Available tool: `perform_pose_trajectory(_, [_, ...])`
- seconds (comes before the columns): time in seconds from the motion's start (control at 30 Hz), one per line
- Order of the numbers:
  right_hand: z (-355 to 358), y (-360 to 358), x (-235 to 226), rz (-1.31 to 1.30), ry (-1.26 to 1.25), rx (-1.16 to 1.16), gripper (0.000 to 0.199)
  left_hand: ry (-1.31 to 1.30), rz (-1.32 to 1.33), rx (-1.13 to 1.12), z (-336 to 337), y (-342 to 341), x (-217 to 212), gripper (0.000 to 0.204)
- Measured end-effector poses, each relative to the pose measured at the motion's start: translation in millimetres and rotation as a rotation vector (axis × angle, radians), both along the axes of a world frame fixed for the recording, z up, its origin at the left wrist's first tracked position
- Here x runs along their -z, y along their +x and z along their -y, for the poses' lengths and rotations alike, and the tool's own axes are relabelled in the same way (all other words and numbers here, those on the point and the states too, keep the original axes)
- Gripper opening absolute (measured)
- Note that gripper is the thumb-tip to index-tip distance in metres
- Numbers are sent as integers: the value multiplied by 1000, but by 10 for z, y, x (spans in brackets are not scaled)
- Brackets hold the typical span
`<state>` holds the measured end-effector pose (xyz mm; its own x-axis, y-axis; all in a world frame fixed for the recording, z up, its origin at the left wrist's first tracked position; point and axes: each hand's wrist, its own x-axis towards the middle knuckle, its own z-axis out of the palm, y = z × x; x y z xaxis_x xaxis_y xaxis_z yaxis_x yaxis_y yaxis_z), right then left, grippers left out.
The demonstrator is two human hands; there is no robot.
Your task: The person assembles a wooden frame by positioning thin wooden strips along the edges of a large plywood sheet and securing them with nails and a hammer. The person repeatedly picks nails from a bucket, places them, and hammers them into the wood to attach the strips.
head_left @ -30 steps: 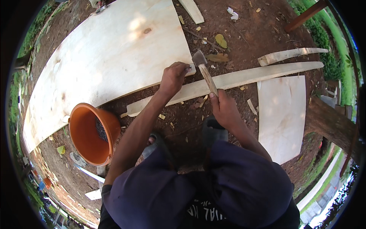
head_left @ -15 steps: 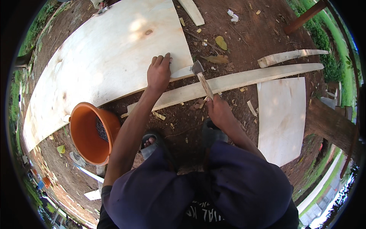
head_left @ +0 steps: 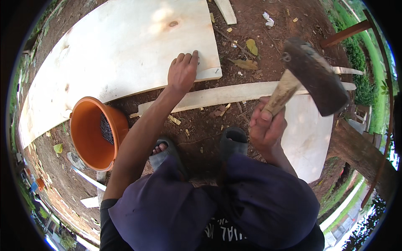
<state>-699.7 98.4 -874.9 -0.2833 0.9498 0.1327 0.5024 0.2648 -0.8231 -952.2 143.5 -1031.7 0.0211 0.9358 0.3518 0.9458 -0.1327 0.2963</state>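
At about eleven o'clock from where we crouch, our left hand (head_left: 183, 73) lies flat, fingers spread and holding nothing, on the near edge of the large pale plywood sheet (head_left: 113, 54) that covers the ground up there; we judge it rests so to keep the sheet from shifting. Our right hand (head_left: 268, 125) is closed tight around the light wooden handle of the dark, heavy-headed hammer (head_left: 314, 77), which is lifted clear of everything at about one o'clock, head tilted up to the right, well above the long narrow pale wooden strip (head_left: 226, 94) that runs across the bare earth between the sheet and our feet. A grip low on the handle gives the head its swing, as we read it. At nine o'clock, just beside our left forearm, stands the round orange plastic bucket (head_left: 94, 134), open toward us with a dark clump of nails (head_left: 106, 129) inside, likely kept within easy reach. A second, smaller pale plywood panel (head_left: 307, 138) lies at three o'clock, partly under the strip's far end. Our feet in grey rubber sandals (head_left: 232, 140) sit close below the strip. We see no packages, labels or signs among these things; only wood chips and dry leaves litter the dirt.
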Motion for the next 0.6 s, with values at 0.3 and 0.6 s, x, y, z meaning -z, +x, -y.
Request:
perform_pose_trajectory(0.3, [-61,-79,-232,50,-60,12,33,-53,1,-19,45,-31,32,42])
perform_pose_trajectory(0.6, [-179,131,560,473,-146,-82,34,-32,-2,-9,-10,34,78,42])
